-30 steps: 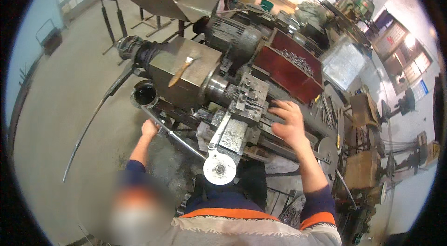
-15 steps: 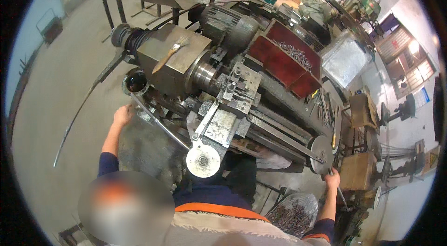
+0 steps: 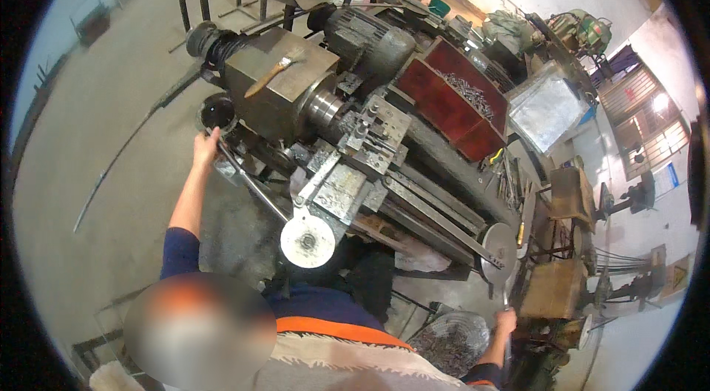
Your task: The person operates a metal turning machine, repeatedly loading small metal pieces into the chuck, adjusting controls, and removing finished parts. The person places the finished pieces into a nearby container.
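Note:
A small metal lathe (image 3: pixel 277 88) stands in front of me. My left hand (image 3: pixel 205 147) is closed at the far end of a long metal lever (image 3: pixel 255 187), which runs down to a pale round dial (image 3: pixel 308 241). Right beside those fingers is a round cup (image 3: pixel 217 111) with a dark inside. Low on the right, my right hand (image 3: pixel 506 321) is wrapped round a handle rod (image 3: pixel 505 296) below a grey metal disc (image 3: pixel 498 249). A tool block (image 3: pixel 376 136) sits by the shiny spindle (image 3: pixel 324 108).
A brush (image 3: pixel 272 76) lies on the headstock. Behind the bed, a red tray (image 3: pixel 444 99) holds many small metal parts (image 3: pixel 470 95). Hand tools (image 3: pixel 510 180) lie to its right. A clear bag of dark pieces (image 3: pixel 451 339) is near my right forearm. A thin rod (image 3: pixel 111 165) sticks out left.
My left hand has moved up and onto the lever's end. My right hand has come down and slightly left, with the handle rod swung along. The view has shifted a little.

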Demonstrator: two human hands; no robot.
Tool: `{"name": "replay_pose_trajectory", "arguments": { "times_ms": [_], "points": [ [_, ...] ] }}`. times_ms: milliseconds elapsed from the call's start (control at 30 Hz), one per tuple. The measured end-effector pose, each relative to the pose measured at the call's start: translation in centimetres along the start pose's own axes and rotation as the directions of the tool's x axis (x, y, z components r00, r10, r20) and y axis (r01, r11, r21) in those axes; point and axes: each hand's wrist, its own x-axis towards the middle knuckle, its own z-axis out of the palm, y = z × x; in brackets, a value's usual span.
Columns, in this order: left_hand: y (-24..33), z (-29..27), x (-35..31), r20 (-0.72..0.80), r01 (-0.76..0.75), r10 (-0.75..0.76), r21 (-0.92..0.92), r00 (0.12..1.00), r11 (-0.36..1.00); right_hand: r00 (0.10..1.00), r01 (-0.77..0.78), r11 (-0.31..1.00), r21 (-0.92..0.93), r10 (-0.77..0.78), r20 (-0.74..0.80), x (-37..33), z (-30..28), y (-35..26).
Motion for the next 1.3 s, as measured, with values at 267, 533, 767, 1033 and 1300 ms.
{"name": "replay_pose_trajectory", "arguments": {
  "times_ms": [267,533,767,1033,1300],
  "points": [
    [0.4,5.4,-1.4,-0.279,0.019,-0.109,-0.309,0.954,0.951,0.985,-0.173,0.98,0.096,0.173,0.01,-6.3,1.4,2.7],
    [-0.6,4.9,-0.4,-0.256,0.006,-0.035,-0.114,0.966,0.993,0.966,-0.26,0.964,0.058,0.26,0.017,-8.8,0.5,0.1],
    [-1.3,5.1,0.0,-0.281,-0.06,0.021,-0.132,0.959,0.989,0.972,-0.234,0.968,0.085,0.233,0.026,-9.8,-0.7,-0.7],
    [-0.6,3.0,1.2,-0.136,0.061,-0.044,0.125,0.99,0.99,0.973,-0.006,0.995,0.099,0.029,-0.231,-9.0,1.1,-0.4],
    [-1.9,-1.4,1.2,-0.172,-0.108,0.177,0.347,0.969,0.931,0.996,-0.069,0.998,0.012,0.07,-0.051,1.3,-1.0,2.1]
  ]
}}
